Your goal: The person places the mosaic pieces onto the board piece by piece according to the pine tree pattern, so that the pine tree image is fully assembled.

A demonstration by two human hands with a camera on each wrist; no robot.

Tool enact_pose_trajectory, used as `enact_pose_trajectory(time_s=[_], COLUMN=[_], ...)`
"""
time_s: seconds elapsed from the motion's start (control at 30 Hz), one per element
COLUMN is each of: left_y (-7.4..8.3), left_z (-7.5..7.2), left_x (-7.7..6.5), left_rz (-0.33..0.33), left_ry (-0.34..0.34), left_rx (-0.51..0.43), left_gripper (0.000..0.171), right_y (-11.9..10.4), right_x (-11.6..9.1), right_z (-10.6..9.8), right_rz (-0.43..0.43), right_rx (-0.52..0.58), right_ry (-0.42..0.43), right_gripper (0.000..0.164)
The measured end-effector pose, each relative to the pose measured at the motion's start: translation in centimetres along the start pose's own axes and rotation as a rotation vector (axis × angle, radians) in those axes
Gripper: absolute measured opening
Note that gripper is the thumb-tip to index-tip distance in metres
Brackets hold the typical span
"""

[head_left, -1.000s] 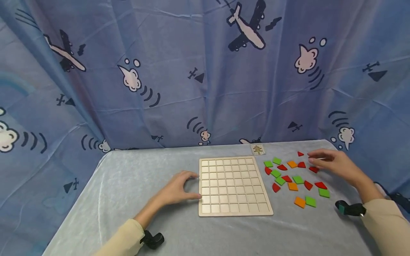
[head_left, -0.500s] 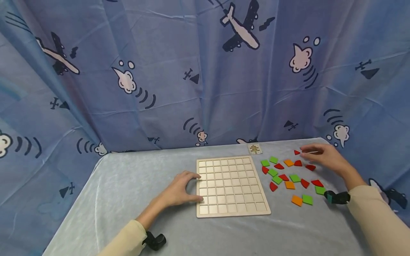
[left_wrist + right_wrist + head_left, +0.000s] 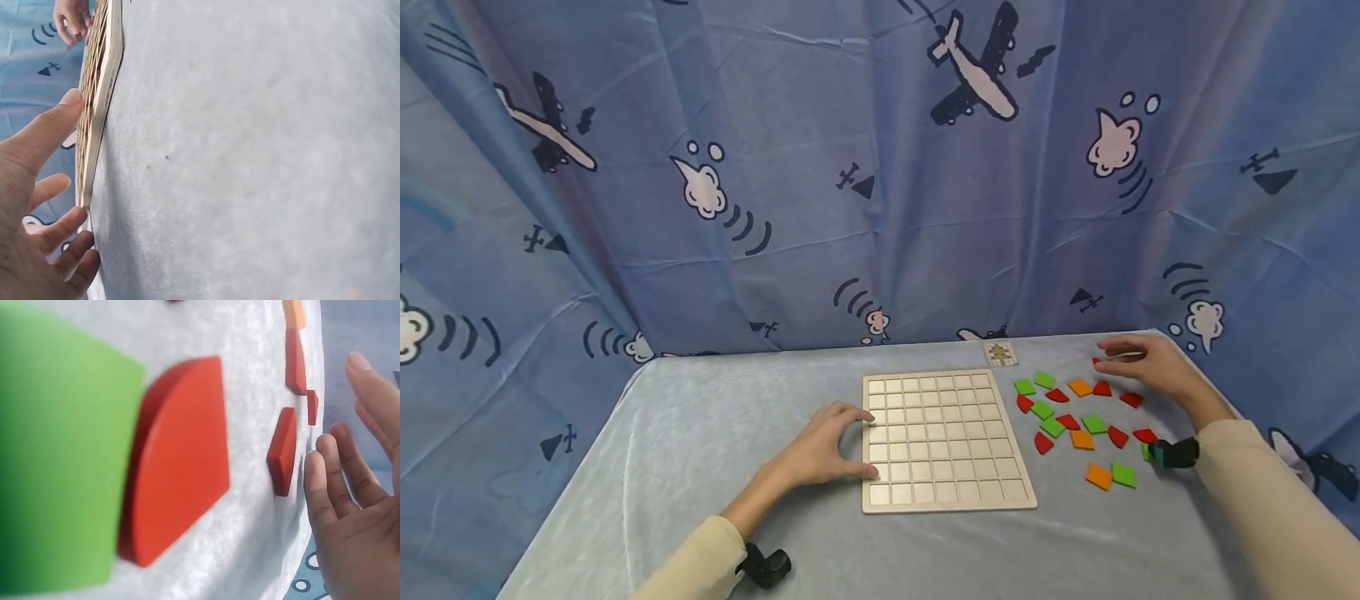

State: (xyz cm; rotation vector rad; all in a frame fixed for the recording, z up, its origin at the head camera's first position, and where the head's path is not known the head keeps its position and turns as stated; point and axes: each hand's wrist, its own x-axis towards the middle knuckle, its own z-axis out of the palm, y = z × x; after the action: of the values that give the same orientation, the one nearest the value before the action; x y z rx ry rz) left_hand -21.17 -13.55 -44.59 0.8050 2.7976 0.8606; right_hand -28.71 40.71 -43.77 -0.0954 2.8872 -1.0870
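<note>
A pale wooden grid board (image 3: 943, 442) lies flat on the cloth-covered table. My left hand (image 3: 822, 447) is at its left edge, thumb and fingers spread apart, with the fingertips right at the rim; the left wrist view shows the thumb (image 3: 53, 128) over the board's side. My right hand (image 3: 1153, 367) hovers at the far right over a small red piece (image 3: 1097, 362), partly hiding it. In the right wrist view the right fingers (image 3: 319, 481) are loosely bent with nothing between them. Close by them lies a red piece with a curved side (image 3: 284, 453).
Several green squares (image 3: 1094, 424), orange squares (image 3: 1098, 476) and red curved pieces (image 3: 1117, 437) are scattered right of the board. A small patterned card (image 3: 1001, 353) lies behind the board's far right corner. A blue printed curtain (image 3: 790, 183) hangs behind the table.
My right hand has moved left and over the small far red piece, which showed fully before. The left hand stays at the board's left edge. The view has shifted slightly.
</note>
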Motion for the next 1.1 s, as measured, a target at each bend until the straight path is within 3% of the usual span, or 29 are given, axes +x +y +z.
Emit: enact_pose_trajectory(time_s=[0.4,1.1], left_y=[0.2,0.1], left_z=[0.0,0.1], left_x=[-0.2,0.1], left_rz=[0.021,0.036], left_ry=[0.001,0.005], left_rx=[0.021,0.057], left_gripper=[0.074,0.074], right_y=[0.6,1.2], right_x=[1.4,2.2], right_z=[0.2,0.9], right_rz=[-0.003,0.021], right_rx=[-0.041,-0.075], right_ry=[-0.03,0.023], right_gripper=[0.062,0.042])
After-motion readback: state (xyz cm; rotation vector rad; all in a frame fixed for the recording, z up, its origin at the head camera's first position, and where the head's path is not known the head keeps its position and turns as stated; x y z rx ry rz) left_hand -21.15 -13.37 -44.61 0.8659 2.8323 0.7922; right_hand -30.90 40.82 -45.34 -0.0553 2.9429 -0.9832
